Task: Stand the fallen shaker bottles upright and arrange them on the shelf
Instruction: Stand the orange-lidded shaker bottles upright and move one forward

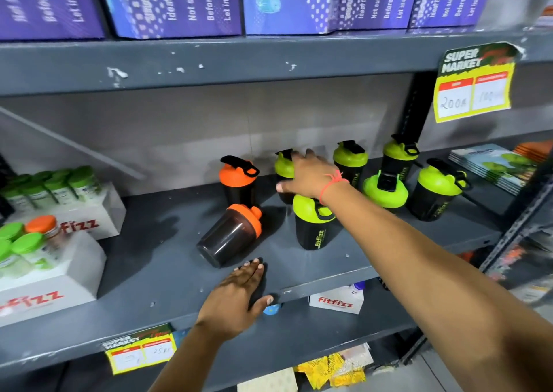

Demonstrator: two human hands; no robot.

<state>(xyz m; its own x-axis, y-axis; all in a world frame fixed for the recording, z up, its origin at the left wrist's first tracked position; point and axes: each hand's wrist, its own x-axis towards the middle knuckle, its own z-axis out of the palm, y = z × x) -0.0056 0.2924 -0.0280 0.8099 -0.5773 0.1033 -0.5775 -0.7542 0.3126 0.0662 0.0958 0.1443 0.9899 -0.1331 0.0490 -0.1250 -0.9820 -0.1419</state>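
An orange-lidded black shaker bottle (pixel 230 236) lies tilted on its side on the grey shelf (pixel 155 272). Behind it another orange-lidded shaker (pixel 238 180) stands upright. Several green-lidded shakers stand to the right, the nearest (pixel 312 227) at the front. One green-lidded shaker (pixel 385 190) leans with its lid facing me. My right hand (pixel 308 176) reaches over the front green shaker and rests on a green-lidded shaker (pixel 283 167) at the back. My left hand (pixel 236 299) lies flat and open on the shelf's front edge, just below the fallen orange bottle.
White Fitfizz display boxes (pixel 71 227) with green and orange capped tubes stand at the left. Purple boxes (pixel 173 3) fill the shelf above. A yellow price tag (pixel 474 89) hangs at upper right. Booklets (pixel 493 164) lie at far right.
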